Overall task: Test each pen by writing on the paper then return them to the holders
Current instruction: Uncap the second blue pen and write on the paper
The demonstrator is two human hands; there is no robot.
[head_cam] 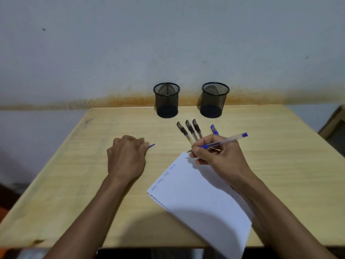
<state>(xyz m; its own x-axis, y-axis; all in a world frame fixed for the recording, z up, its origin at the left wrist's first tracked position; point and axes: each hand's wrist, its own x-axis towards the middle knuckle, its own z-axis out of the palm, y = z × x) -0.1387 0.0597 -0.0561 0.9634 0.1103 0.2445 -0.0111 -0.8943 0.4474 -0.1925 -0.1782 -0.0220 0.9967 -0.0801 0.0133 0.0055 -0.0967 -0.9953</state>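
My right hand grips an uncapped blue pen, its tip at the top corner of the white paper, which bears a few written words along its left edge. My left hand is closed on the blue pen cap, whose clip sticks out from the fingers. Three black capped pens lie side by side on the table behind my right hand, and another blue pen lies to their right, partly hidden. Two black mesh holders, the left holder and the right holder, stand empty at the back.
The wooden table meets a grey wall at its far edge. The paper overhangs the table's near edge at the right. A brown object stands beyond the table's right side.
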